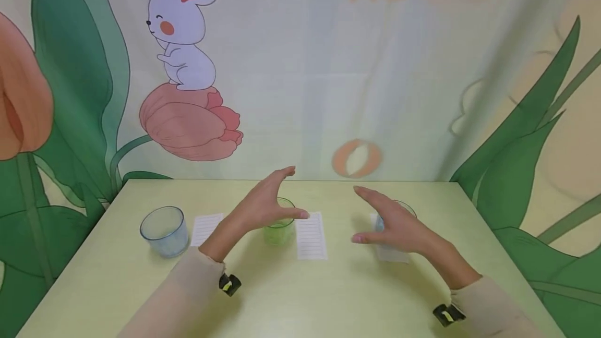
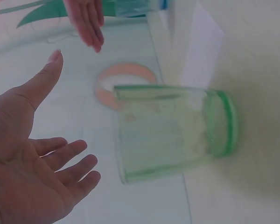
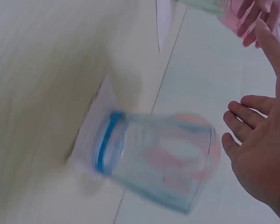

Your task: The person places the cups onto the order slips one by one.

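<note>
My left hand (image 1: 263,205) hovers by the green glass cup (image 1: 279,232), thumb and fingers spread wide with nothing between them. In the left wrist view, the green cup (image 2: 154,135) stands upright on the table, a gap away from the fingers. Over on the right, my right hand (image 1: 399,223) is spread the same way and partly covers a clear bluish glass cup (image 1: 407,207). The right wrist view has that cup (image 3: 158,158) standing on a sheet of lined paper (image 3: 95,126), apart from the fingers.
Another bluish glass cup (image 1: 166,233) stands at the table's left. Lined paper sheets lie beside it (image 1: 206,227) and right of the green cup (image 1: 311,236). A printed curtain (image 1: 291,67) hangs behind the pale table (image 1: 300,296). Both wrists wear small black devices.
</note>
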### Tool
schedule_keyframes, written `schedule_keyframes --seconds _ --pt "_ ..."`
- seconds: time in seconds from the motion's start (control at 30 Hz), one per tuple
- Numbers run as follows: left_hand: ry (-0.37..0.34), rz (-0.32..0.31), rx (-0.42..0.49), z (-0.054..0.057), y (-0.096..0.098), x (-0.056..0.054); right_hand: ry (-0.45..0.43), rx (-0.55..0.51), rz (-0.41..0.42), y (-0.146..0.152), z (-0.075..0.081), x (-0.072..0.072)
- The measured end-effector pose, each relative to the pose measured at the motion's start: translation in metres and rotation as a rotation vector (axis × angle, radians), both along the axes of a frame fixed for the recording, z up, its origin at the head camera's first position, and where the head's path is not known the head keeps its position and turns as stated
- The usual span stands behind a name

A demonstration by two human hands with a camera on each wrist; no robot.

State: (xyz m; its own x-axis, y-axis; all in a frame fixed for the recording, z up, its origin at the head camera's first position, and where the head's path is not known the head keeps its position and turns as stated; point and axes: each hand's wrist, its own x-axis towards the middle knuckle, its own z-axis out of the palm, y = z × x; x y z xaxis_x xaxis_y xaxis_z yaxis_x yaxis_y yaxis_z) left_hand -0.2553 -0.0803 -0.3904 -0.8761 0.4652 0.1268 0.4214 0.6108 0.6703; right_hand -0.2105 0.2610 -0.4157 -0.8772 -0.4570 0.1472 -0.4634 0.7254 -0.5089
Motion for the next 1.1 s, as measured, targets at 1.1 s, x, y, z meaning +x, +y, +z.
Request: schedule_keyframes --seconds 1.1 --pt "-0.076 0.005 0.025 -0.054 -0.039 -0.001 -0.046 0.217 0.18 -0.063 -0.079 -0.043"
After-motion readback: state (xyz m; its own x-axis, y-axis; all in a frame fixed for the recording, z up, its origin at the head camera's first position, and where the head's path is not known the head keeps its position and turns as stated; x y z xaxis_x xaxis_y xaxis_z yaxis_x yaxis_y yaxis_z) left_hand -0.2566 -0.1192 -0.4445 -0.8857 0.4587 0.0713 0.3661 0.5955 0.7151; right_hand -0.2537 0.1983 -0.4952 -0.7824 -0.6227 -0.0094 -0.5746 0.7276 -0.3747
